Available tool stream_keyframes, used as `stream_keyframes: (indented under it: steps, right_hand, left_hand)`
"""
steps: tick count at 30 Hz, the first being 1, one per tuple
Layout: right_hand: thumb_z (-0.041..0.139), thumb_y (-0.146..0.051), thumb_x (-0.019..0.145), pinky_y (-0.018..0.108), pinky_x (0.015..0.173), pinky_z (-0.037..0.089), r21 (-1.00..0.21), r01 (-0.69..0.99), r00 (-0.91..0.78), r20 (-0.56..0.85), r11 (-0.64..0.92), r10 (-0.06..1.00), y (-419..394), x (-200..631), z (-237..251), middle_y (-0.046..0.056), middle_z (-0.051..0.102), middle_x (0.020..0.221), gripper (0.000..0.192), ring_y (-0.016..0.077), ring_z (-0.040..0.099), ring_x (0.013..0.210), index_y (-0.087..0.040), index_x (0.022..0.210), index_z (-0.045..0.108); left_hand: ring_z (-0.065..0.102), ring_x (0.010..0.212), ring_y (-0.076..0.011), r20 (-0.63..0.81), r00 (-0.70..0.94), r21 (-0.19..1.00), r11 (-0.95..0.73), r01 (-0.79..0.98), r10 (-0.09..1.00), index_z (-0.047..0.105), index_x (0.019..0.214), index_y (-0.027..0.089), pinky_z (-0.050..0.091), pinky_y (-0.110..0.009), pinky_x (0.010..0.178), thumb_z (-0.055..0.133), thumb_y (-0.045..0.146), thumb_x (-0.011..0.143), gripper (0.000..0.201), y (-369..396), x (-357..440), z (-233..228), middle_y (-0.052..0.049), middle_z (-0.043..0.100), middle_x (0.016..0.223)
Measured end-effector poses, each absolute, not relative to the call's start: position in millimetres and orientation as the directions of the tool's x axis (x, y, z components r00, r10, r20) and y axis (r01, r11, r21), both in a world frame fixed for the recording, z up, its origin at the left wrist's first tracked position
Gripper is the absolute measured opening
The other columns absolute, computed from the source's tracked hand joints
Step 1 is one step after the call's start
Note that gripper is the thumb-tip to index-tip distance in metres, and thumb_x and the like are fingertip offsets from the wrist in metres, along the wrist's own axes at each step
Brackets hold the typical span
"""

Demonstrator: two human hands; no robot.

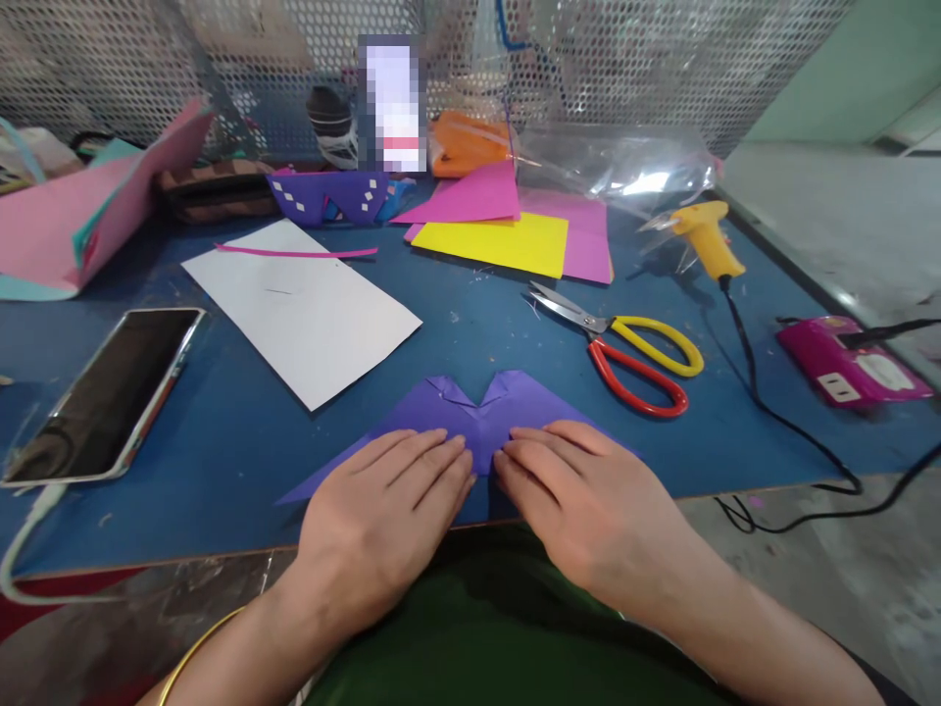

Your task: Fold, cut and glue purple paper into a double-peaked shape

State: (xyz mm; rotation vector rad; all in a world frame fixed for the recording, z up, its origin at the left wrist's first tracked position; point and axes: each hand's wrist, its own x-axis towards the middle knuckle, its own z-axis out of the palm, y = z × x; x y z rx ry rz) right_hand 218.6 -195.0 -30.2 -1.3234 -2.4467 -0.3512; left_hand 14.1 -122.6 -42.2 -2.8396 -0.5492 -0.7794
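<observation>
While both hands (pixel 485 490) press flat and open, the folded purple paper (pixel 477 412) shows a top notch.

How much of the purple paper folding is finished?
Several folds already look made: the purple paper has a notched top edge and sloping sides. In hand: the left hand and right hand press flat on its lower middle, fingertips nearly meeting. What is left is hard to judge; the final shape does not show. The scissors and the glue gun lie untouched on the blue table.
</observation>
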Motion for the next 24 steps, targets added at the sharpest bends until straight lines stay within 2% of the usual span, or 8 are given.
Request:
stream_keyframes:
  steps: [6, 11, 17, 21, 24]
  right_hand:
    - [0.052, -0.001, 0.089, 0.039, 0.067, 0.053, 0.108, 0.853, -0.509, 0.395, 0.511, 0.765, -195, 216, -28, 0.018, 0.075, 0.093, 0.025, 0.0293, 0.070, 0.085, -0.003, 0.096, 0.076]
    - [0.054, 0.003, 0.085, 0.039, 0.069, 0.053, 0.068, 0.844, -0.517, 0.367, 0.532, 0.774, -194, 219, -26, 0.016, 0.074, 0.095, 0.025, 0.0281, 0.069, 0.088, -0.005, 0.096, 0.075]
    - [0.058, -0.002, 0.086, 0.039, 0.068, 0.052, 0.129, 0.828, -0.554, 0.348, 0.546, 0.756, -188, 214, -27, 0.014, 0.073, 0.091, 0.019, 0.0272, 0.067, 0.081, -0.007, 0.095, 0.074]
    - [0.054, -0.003, 0.087, 0.040, 0.072, 0.053, 0.170, 0.828, -0.555, 0.376, 0.534, 0.742, -189, 207, -30, 0.017, 0.075, 0.094, 0.023, 0.0293, 0.069, 0.083, -0.005, 0.096, 0.075]
    - [0.048, -0.003, 0.089, 0.042, 0.077, 0.053, 0.205, 0.824, -0.562, 0.418, 0.528, 0.714, -192, 204, -35, 0.019, 0.076, 0.096, 0.029, 0.0318, 0.070, 0.088, -0.002, 0.098, 0.075]
  left_hand:
    - [0.075, 0.097, -0.0210, 0.509, 0.787, 0.012, -0.917, 0.398, 0.349, 0.076, 0.100, 0.015, 0.061, -0.036, 0.083, 0.062, 0.021, 0.097, 0.015, -123, 15, -39, -0.002, 0.080, 0.104]
    - [0.074, 0.098, -0.0218, 0.448, 0.836, -0.040, -0.927, 0.372, 0.316, 0.075, 0.103, 0.013, 0.061, -0.038, 0.083, 0.056, 0.018, 0.100, 0.020, -121, 13, -36, -0.004, 0.079, 0.107]
    - [0.074, 0.091, -0.0222, 0.467, 0.847, -0.094, -0.938, 0.333, 0.254, 0.075, 0.100, 0.011, 0.060, -0.037, 0.079, 0.050, 0.013, 0.100, 0.025, -119, 16, -33, -0.007, 0.080, 0.101]
    - [0.074, 0.092, -0.0235, 0.474, 0.847, -0.122, -0.935, 0.332, 0.239, 0.075, 0.101, 0.010, 0.060, -0.038, 0.079, 0.046, 0.012, 0.100, 0.029, -119, 16, -36, -0.008, 0.079, 0.101]
    - [0.074, 0.091, -0.0240, 0.491, 0.835, -0.100, -0.936, 0.337, 0.249, 0.075, 0.099, 0.009, 0.060, -0.039, 0.078, 0.048, 0.013, 0.100, 0.028, -120, 17, -39, -0.008, 0.079, 0.101]
